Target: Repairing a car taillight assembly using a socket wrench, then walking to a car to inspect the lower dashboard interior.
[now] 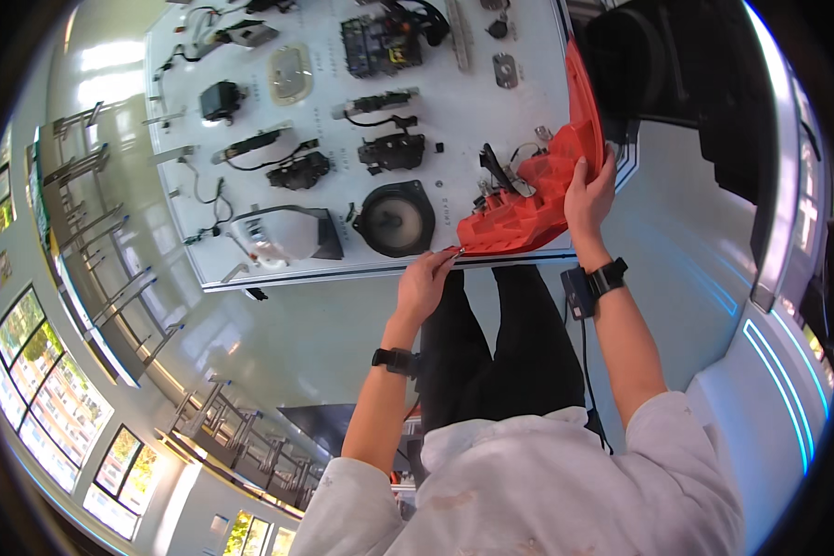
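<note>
A red car tail light (519, 227), its back side with bulb holders and wires showing, rests at the near right corner of the white display board. My right hand (588, 202) grips its right-hand edge, thumb on top and fingers round the outer side. Next to the light's left tip, my left hand (423, 285) is closed in a pinch at the board's near edge. Something small and shiny shows at its fingertips, too small to name. A black round loudspeaker (395, 221) lies just left of the light.
The white board (491, 93) carries several black modules, cables and a side mirror (283, 233) at its near left. A dark bulky object (653, 60) stands beyond its right edge. Metal racks (125, 241) line the left side. A cable (586, 371) hangs from my right wrist device.
</note>
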The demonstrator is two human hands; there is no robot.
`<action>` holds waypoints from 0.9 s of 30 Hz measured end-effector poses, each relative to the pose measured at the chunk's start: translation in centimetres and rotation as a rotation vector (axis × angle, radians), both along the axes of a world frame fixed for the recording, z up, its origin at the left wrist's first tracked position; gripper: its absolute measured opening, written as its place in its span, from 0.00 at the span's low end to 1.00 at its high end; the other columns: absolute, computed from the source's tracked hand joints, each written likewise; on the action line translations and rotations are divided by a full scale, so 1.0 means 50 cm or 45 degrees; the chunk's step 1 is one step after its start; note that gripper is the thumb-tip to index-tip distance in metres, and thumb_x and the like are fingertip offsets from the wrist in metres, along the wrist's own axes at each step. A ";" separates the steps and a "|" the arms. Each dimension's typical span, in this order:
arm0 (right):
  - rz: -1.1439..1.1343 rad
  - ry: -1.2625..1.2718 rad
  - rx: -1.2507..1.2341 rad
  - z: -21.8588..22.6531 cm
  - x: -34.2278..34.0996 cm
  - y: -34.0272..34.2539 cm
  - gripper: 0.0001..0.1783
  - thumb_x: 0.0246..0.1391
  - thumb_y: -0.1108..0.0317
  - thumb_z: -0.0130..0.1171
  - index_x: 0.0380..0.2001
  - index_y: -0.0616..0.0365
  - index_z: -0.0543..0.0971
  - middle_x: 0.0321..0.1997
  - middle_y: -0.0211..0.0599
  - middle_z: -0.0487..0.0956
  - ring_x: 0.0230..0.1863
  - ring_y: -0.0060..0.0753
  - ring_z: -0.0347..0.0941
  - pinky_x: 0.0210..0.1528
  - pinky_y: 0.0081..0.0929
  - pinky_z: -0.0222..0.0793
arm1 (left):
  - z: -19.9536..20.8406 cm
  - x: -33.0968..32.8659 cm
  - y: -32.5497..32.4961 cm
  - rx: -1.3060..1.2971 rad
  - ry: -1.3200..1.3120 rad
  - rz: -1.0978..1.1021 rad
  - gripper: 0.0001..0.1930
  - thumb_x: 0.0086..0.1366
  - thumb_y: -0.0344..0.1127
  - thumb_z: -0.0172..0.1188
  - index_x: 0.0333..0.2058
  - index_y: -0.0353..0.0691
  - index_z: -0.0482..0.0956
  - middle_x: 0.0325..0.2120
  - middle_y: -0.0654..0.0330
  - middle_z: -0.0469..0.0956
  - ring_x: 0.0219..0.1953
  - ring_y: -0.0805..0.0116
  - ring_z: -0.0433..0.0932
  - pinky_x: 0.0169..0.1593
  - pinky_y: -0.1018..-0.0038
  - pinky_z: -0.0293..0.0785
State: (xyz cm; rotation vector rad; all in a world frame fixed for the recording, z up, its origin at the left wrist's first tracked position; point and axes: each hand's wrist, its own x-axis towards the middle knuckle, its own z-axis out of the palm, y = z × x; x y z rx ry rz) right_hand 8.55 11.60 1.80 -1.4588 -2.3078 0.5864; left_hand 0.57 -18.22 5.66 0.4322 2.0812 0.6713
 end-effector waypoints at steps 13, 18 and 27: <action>0.041 0.343 -0.265 -0.043 0.006 0.000 0.26 0.58 0.71 0.50 0.59 0.67 0.62 0.58 0.48 0.69 0.57 0.43 0.67 0.60 0.33 0.60 | -0.311 -0.038 0.165 0.122 0.016 0.207 0.08 0.59 0.34 0.60 0.37 0.45 0.84 0.23 0.57 0.74 0.27 0.61 0.73 0.32 0.69 0.66; -0.023 0.309 -0.301 -0.040 0.011 0.000 0.27 0.58 0.73 0.48 0.60 0.68 0.60 0.60 0.46 0.67 0.59 0.39 0.64 0.62 0.33 0.58 | -0.348 -0.040 0.193 0.131 0.056 0.125 0.07 0.59 0.37 0.60 0.34 0.46 0.84 0.22 0.61 0.74 0.26 0.64 0.71 0.34 0.69 0.62; -0.069 0.297 -0.354 -0.041 0.009 -0.003 0.29 0.58 0.74 0.48 0.62 0.70 0.56 0.63 0.49 0.62 0.63 0.42 0.60 0.64 0.35 0.54 | -0.361 -0.079 0.202 0.094 0.079 -0.064 0.07 0.60 0.38 0.59 0.34 0.47 0.84 0.23 0.64 0.74 0.31 0.65 0.71 0.40 0.68 0.60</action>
